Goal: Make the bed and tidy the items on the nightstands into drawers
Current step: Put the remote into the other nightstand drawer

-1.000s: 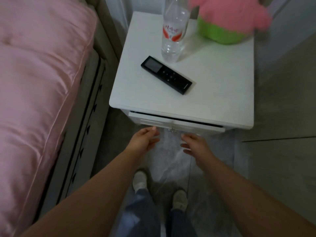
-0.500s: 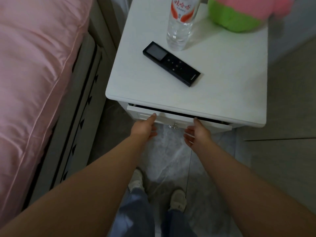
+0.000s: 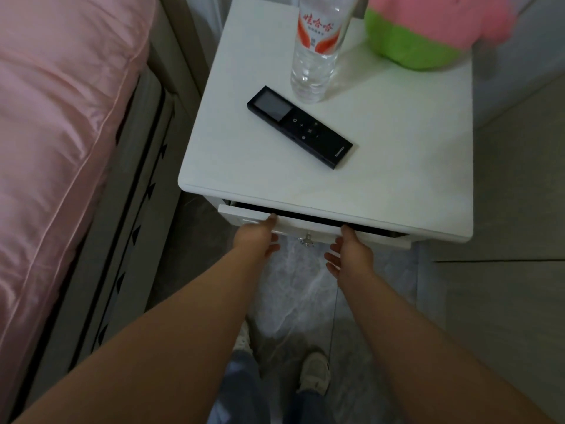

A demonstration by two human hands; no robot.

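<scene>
nightstand (image 3: 397,166) front-right bare, remote (image 3: 299,127) & bottle (image 3: 316,53) mid-left, plush (image 3: 428,29) back-right

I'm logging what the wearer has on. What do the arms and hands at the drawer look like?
Both forearms are bare: no sleeves reach into view. The left hand and right hand show no gloves, rings, watch or bracelets that I can see. Below, blue jeans and light sneakers show.

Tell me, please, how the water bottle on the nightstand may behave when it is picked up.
The water bottle stands tall on a narrow base, so a nudge could tip it. Its clear thin plastic probably dents under a squeeze. How full it is cannot be told.
</scene>
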